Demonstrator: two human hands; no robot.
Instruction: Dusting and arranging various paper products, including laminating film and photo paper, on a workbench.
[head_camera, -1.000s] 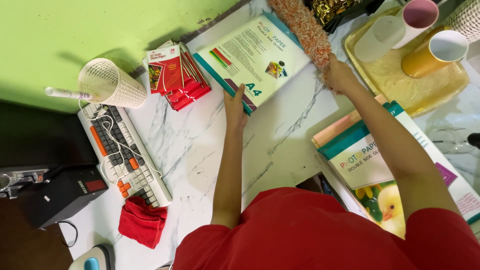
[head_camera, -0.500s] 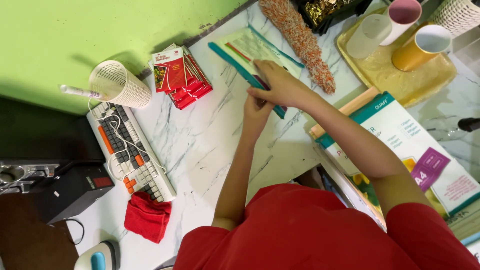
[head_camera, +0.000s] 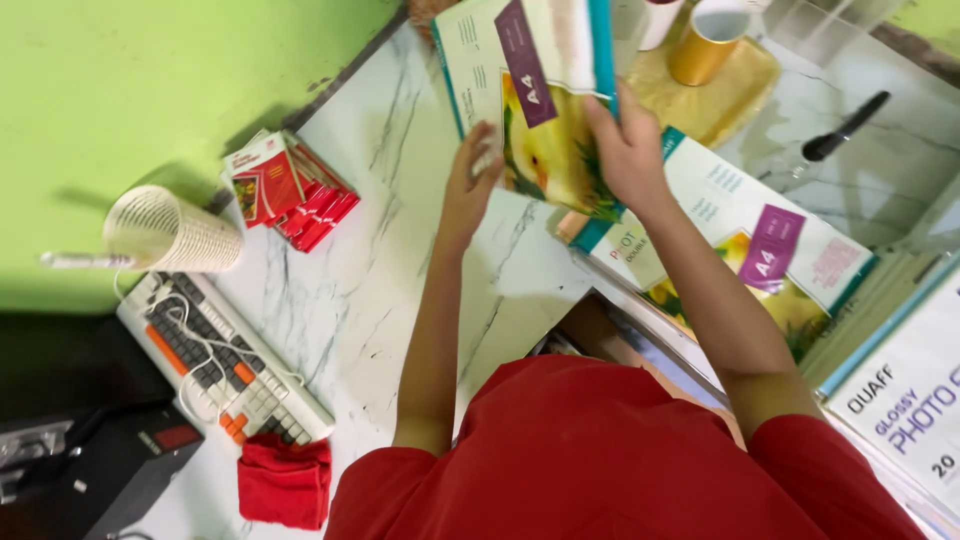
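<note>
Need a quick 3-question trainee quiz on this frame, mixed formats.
1. True or false: both hands hold the photo paper pack.
2. What sits beside the keyboard at its near end? A) red cloth B) yellow mug C) black pen
3. Fill in: the woven cup lies on its ____.

Key: 1 true, left hand and right hand grip it. 2 A, red cloth. 3 side.

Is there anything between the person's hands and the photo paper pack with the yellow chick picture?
Nothing visible. Both hands are already on the photo paper pack: the left hand at its left edge, the right hand at its lower right part, fingers on its face.
</note>
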